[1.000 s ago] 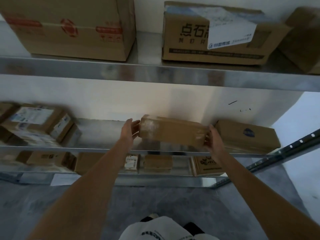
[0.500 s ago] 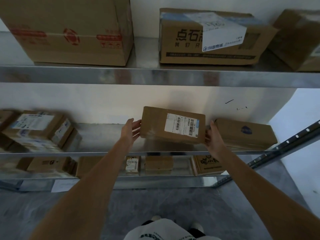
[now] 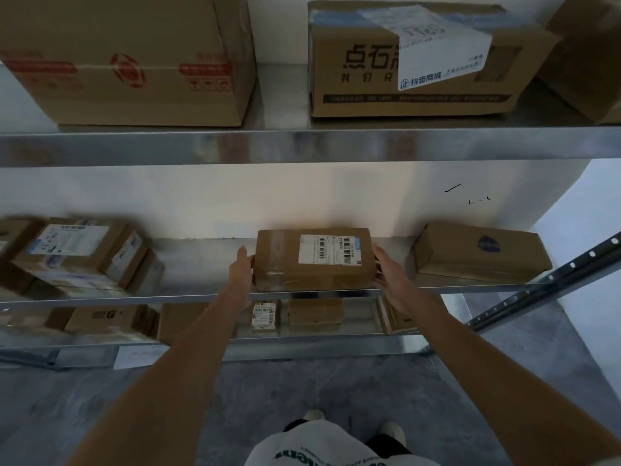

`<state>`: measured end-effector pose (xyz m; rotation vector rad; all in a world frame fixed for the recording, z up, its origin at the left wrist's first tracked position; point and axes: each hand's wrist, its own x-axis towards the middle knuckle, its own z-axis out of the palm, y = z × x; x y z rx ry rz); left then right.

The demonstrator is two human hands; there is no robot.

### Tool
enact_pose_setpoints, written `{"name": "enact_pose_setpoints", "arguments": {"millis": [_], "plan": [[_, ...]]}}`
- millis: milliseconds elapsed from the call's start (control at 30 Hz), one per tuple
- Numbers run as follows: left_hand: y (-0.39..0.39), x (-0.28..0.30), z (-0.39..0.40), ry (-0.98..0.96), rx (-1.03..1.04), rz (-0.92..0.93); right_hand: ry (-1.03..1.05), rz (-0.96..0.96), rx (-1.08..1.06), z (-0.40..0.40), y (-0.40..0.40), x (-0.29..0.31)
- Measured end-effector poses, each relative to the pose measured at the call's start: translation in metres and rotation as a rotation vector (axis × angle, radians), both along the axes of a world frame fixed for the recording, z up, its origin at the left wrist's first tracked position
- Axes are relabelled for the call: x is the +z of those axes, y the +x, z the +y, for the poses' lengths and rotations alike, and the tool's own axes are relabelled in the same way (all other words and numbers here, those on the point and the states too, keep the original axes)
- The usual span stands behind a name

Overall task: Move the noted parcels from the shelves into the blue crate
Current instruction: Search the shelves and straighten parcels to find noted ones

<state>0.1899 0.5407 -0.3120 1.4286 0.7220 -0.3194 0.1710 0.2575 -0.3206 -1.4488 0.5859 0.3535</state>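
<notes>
Two hands are on one parcel [image 3: 314,258], which sits on the middle shelf [image 3: 201,295] near its front edge: my left hand [image 3: 241,271] presses one end and my right hand [image 3: 391,275] curls round the other. I judge the task far from done, since no blue crate shows and many boxes remain shelved. Up top, the big carton [image 3: 127,58] carries red handling marks, and its neighbour [image 3: 413,58] reads "点石" with a "抖音商城" sticker. My parcel's white label [image 3: 330,249] bears a barcode, its text too small to read.
</notes>
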Motion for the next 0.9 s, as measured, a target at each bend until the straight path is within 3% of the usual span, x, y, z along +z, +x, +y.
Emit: {"name": "enact_pose_setpoints", "arguments": {"millis": [67, 133, 200, 333, 433, 600, 900], "plan": [[0.006, -0.001, -0.005, 0.08, 0.025, 0.002, 0.008, 0.028, -0.053, 0.003, 0.003, -0.006], [0.013, 0.008, -0.016, 0.307, 0.143, -0.097, -0.053, 0.019, -0.101, 0.002, 0.005, -0.005], [0.02, 0.021, -0.034, 0.514, 0.182, -0.304, -0.326, -0.135, -0.134, -0.011, 0.005, 0.0], [0.028, 0.045, -0.091, 0.679, -0.046, -0.614, -0.824, -0.483, -0.087, -0.063, -0.005, 0.017], [0.029, 0.048, -0.146, 0.631, -0.187, -0.733, -0.984, -0.462, -0.158, -0.115, -0.012, 0.026], [0.016, 0.038, -0.232, 0.523, -0.392, -0.699, -0.969, -0.309, -0.303, -0.197, -0.022, 0.027], [0.009, 0.024, -0.329, 0.361, -0.613, -0.333, -0.902, -0.203, -0.276, -0.278, -0.027, 0.023]]}}
